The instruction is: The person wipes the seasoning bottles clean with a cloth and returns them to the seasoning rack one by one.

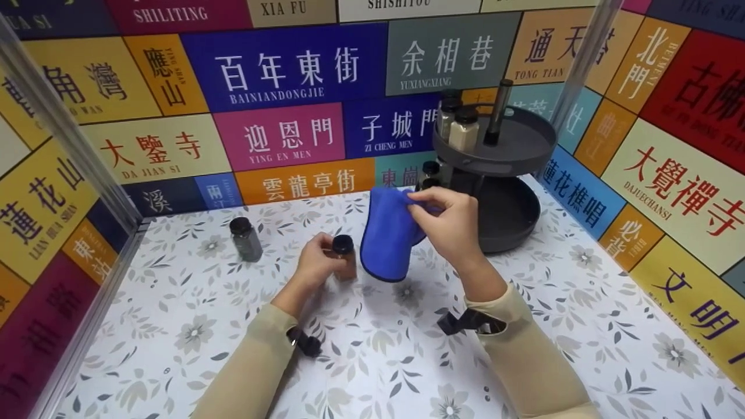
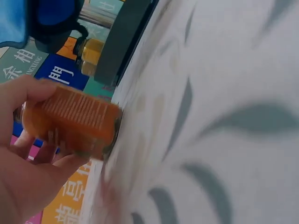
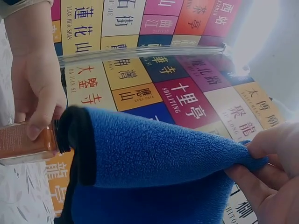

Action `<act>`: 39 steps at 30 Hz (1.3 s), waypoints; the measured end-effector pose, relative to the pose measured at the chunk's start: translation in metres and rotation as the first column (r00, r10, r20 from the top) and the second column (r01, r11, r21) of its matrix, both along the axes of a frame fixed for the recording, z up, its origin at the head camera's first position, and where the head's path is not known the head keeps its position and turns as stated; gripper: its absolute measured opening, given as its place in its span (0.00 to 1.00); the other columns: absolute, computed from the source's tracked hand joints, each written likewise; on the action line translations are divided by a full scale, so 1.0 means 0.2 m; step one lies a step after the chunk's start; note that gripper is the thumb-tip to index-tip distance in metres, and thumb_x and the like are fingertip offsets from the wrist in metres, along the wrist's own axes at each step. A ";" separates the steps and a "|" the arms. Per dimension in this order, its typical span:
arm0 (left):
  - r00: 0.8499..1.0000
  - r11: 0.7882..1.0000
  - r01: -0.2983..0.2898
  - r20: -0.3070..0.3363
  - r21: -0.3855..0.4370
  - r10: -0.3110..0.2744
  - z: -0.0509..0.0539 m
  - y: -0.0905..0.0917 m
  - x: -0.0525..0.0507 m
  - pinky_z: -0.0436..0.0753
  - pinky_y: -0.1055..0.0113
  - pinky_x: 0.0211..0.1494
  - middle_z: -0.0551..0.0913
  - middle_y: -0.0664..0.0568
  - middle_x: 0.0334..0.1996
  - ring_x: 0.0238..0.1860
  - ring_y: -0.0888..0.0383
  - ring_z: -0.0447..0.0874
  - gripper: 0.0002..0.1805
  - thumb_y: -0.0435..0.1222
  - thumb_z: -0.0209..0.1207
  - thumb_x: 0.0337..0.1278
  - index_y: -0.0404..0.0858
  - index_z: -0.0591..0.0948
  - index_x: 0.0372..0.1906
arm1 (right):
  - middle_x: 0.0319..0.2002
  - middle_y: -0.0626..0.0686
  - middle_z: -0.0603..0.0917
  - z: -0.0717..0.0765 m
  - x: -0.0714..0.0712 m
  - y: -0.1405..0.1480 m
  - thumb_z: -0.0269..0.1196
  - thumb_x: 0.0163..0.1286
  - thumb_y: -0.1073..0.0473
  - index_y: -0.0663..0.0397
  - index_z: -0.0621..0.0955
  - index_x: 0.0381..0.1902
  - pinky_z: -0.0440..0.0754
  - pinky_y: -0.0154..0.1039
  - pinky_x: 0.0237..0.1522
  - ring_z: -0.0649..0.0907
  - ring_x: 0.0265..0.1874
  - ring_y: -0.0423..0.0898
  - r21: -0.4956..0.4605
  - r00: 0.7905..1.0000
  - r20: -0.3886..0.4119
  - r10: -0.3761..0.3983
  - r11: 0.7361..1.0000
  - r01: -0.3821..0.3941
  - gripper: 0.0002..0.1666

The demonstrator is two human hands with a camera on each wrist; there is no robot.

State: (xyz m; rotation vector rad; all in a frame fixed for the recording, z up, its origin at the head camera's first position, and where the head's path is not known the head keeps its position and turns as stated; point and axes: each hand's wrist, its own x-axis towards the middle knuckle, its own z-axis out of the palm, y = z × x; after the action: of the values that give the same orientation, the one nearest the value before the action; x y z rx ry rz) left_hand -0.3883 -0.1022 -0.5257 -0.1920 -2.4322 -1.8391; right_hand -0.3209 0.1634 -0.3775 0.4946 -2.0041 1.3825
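Here, the left hand [image 1: 316,263] grips an orange-filled jar [image 1: 347,269] with a black cap; beside it, the right hand [image 1: 453,218] pinches a blue cloth [image 1: 385,235]. Farther left stands a dark-filled jar [image 1: 248,243]; behind, right, a tiered tray [image 1: 519,141] holds a cream-filled jar [image 1: 463,136] on top.

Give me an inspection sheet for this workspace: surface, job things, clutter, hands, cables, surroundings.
Surface: white tabletop with grey leaf-and-flower print.
Job's things: orange jar, dark lid on; blue cloth with dark edging, hanging folded.
Clutter: dark-lidded grey jar left of the left hand; black two-tier rack with jars on its upper tier.
Hands: left hand grips the orange jar; right hand pinches the blue cloth.
Cables: nothing seen on the tabletop.
Surroundings: colourful lettered wall panels.
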 end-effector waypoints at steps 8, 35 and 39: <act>0.927 0.928 0.371 -0.063 0.006 -0.370 -0.02 -0.07 -0.02 0.76 0.56 0.71 0.78 0.37 0.69 0.69 0.45 0.76 0.46 0.16 0.56 0.39 0.34 0.70 0.75 | 0.38 0.52 0.94 0.00 0.01 -0.01 0.74 0.62 0.70 0.52 0.94 0.40 0.89 0.30 0.37 0.92 0.34 0.42 0.011 1.000 -0.011 0.006 1.000 -0.006 0.11; 0.926 0.892 0.369 -0.188 0.262 -0.327 0.38 0.04 0.18 0.87 0.62 0.58 0.91 0.48 0.47 0.49 0.54 0.88 0.28 0.22 0.72 0.51 0.29 0.83 0.61 | 0.38 0.54 0.94 -0.05 -0.04 -0.05 0.73 0.64 0.71 0.55 0.94 0.40 0.85 0.26 0.36 0.90 0.33 0.45 0.006 1.000 -0.010 -0.013 1.000 0.013 0.09; 0.923 0.885 0.373 -0.205 0.278 -0.325 0.47 0.10 0.28 0.89 0.61 0.56 0.92 0.46 0.46 0.48 0.52 0.90 0.28 0.27 0.75 0.51 0.32 0.85 0.61 | 0.38 0.54 0.93 -0.09 -0.04 -0.09 0.73 0.64 0.71 0.56 0.93 0.39 0.84 0.25 0.36 0.90 0.34 0.45 0.011 1.000 -0.021 -0.007 1.000 0.008 0.09</act>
State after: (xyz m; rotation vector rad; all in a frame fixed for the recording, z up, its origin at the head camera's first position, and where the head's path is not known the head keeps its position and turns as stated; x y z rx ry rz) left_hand -0.3317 -0.0815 -0.4320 -0.7629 -2.0690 -2.2260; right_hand -0.3288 0.1445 -0.3951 0.5040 -1.9960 1.3570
